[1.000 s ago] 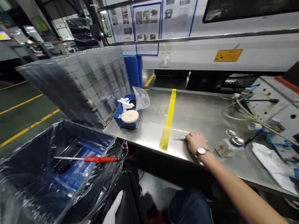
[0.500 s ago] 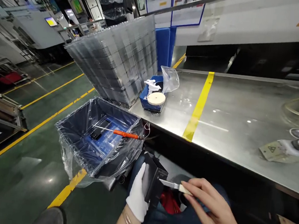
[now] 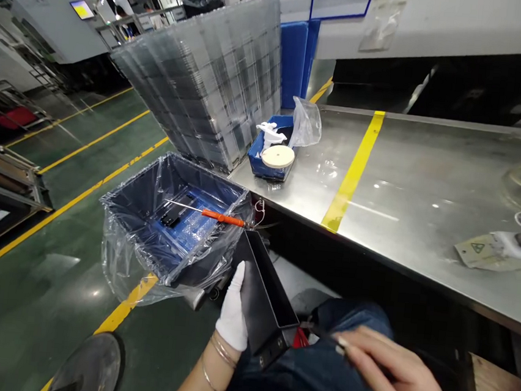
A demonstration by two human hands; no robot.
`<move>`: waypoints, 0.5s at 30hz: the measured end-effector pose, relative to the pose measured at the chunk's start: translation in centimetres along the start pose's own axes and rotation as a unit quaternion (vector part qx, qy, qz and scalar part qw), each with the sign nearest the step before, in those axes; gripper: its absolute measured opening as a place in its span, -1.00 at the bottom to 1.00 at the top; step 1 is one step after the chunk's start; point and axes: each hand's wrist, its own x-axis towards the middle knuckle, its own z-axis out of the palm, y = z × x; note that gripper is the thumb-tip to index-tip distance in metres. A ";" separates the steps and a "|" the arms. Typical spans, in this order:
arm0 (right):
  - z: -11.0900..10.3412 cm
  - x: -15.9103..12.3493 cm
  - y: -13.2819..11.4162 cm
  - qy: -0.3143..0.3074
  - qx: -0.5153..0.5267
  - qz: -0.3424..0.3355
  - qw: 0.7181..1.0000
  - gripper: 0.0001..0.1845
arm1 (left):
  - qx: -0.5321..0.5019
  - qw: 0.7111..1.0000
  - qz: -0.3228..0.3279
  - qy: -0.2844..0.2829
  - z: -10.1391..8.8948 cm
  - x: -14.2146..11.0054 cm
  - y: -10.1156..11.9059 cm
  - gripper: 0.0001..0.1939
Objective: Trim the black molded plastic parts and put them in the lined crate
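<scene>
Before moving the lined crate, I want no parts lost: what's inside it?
Inside the crate, a black part shows against the blue bottom; the screwdriver juts above. The near wall and crumpled liner hide some of the bottom; anything there can't be seen.

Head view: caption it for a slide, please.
Gloved left hand holds a black open-topped box; bare right hand pinches a slim tool near it.

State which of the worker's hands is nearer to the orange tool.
Left. The left hand, on the black part, is below the orange tool in the picture; the right hand is farther off, below and to its right.
</scene>
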 end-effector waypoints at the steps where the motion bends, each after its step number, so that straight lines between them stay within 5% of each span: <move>1: 0.1 -0.1 -0.5 -0.044 0.029 0.008 0.999 -0.85 | -0.032 0.999 -0.019 -0.015 -0.3 0.0 -0.1 -0.61; 5: 0.8 -0.5 -1.9 -0.156 0.097 0.041 0.982 -0.77 | -0.117 0.991 -0.064 -0.017 -1.1 -0.1 -0.3 -0.48; 8: 1.0 -0.7 -2.0 -0.219 0.112 0.051 0.968 -0.71 | -0.140 0.987 -0.069 0.031 -1.6 0.0 -0.1 -0.57; 15: 1.3 -1.1 -1.8 -0.230 0.098 0.073 0.965 -0.67 | -0.175 0.984 0.002 0.026 -3.4 0.4 -0.2 -0.78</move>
